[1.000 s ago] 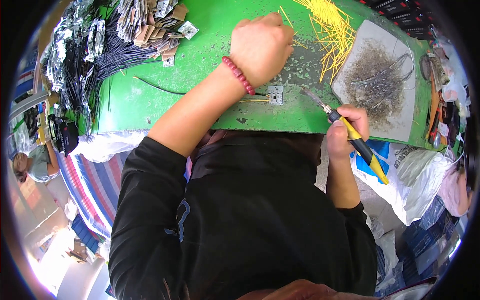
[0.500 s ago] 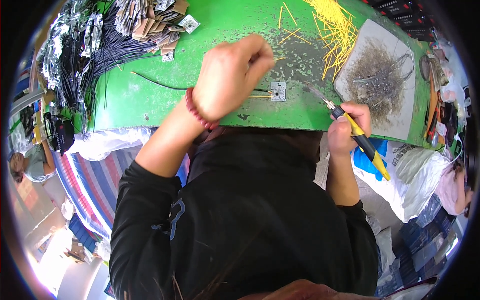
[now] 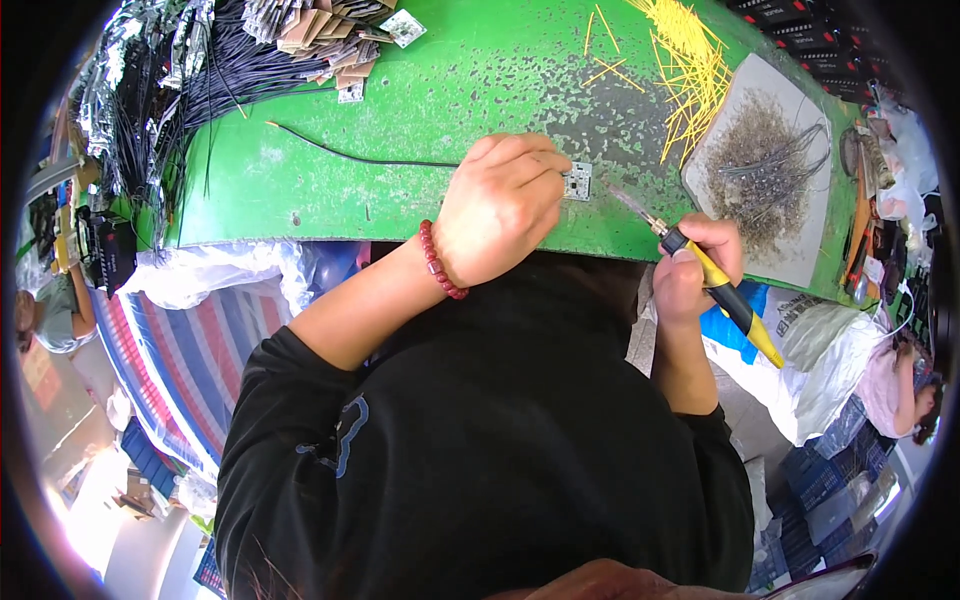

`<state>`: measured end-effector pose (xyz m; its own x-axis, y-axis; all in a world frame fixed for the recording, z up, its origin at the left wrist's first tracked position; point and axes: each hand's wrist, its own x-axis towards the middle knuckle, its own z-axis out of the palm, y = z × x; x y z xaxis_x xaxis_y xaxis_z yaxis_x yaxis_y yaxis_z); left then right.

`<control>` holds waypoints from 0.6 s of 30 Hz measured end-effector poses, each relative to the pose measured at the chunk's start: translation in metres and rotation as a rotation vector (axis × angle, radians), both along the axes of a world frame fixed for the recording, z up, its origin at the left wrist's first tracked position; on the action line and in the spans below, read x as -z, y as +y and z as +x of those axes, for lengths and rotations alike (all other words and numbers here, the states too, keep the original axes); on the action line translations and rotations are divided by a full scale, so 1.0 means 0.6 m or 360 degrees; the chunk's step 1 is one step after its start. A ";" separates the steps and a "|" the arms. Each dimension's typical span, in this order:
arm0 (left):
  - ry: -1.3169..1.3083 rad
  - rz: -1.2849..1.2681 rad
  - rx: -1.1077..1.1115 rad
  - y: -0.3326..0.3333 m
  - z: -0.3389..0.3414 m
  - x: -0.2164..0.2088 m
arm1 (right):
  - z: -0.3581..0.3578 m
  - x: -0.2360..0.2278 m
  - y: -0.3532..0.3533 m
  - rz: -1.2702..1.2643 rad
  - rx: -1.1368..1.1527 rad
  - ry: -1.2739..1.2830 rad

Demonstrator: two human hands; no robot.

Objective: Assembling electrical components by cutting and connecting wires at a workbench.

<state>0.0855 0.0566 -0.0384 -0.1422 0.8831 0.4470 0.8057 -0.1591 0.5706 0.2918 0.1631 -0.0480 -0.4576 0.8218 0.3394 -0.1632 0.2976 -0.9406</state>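
A small white square circuit board lies on the green tabletop. My left hand, with a red bead bracelet at the wrist, rests just left of it. Its fingers are curled closed, their tips at the board's left edge; whatever they pinch is hidden beneath them. From under this hand a black cable runs left across the table to a bare yellowish end. My right hand is closed around a yellow and black soldering iron. The iron's tip points up and left, a short gap right of the board.
Many yellow wires lie at the back right. Beside them a grey slab carries dark debris and thin wires. At the back left are a bundle of black cables and stacked boards. White sacks hang below the table's right side.
My left hand has come down and to the right, onto the cable beside the board, covering the yellow wire there. The iron stays nearly in place in my right hand.
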 end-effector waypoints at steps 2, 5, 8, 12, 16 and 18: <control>-0.0005 0.0000 -0.0009 0.002 0.003 0.002 | 0.004 -0.003 -0.002 -0.0021 -0.0039 -0.0027; -0.0008 -0.0005 -0.0025 0.002 0.003 0.000 | 0.007 -0.004 -0.004 0.0042 -0.0093 -0.0044; -0.0026 -0.0017 -0.0027 0.001 0.001 -0.004 | 0.002 -0.009 -0.006 0.0143 -0.0084 -0.0114; -0.0040 -0.0033 -0.0036 0.002 0.000 -0.004 | -0.005 -0.013 -0.005 0.0252 -0.0115 -0.0196; -0.0040 -0.0042 -0.0037 0.002 0.000 -0.005 | -0.007 -0.012 -0.005 0.0292 -0.0155 -0.0228; -0.0036 -0.0035 -0.0038 0.001 0.001 -0.004 | -0.008 -0.007 -0.005 0.0301 -0.0156 -0.0216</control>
<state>0.0864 0.0574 -0.0361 -0.1734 0.8889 0.4241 0.7958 -0.1273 0.5920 0.2869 0.1600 -0.0435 -0.5837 0.6991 0.4130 -0.0758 0.4595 -0.8849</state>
